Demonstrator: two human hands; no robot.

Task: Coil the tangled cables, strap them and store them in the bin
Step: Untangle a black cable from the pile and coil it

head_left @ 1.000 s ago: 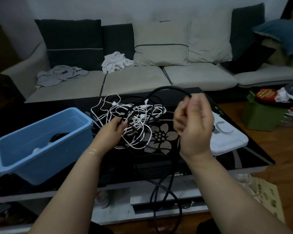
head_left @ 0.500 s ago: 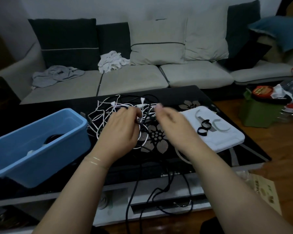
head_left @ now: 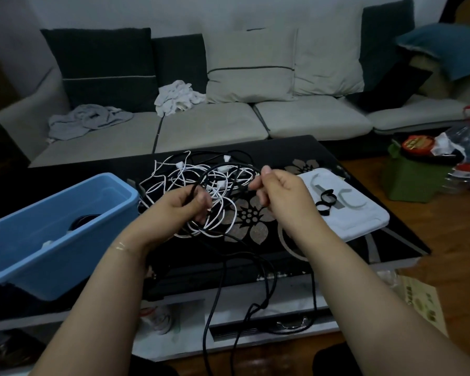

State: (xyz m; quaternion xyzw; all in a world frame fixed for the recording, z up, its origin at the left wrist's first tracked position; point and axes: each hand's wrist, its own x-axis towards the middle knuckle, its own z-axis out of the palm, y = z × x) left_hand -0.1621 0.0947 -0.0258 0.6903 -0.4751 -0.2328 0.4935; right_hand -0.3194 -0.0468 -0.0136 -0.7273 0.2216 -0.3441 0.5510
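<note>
Left hand [head_left: 186, 206] and right hand [head_left: 278, 192] pinched 1 black cable [head_left: 223, 167] mid-frame, coiling underway. Next: probably free it from white cables [head_left: 174, 180].

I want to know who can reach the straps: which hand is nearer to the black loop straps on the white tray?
Right hand: just left of the black loop straps. Left hand is farther left, over the cables.

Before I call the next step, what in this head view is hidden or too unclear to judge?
- Blue bin contents: near wall hides all but a dark coil and a white bit.
- Black cable: its ends drop past the table edge and the bottom edge.
- Right hand: curled fingers hide the pinch.
- Black straps: too small to count.
</note>
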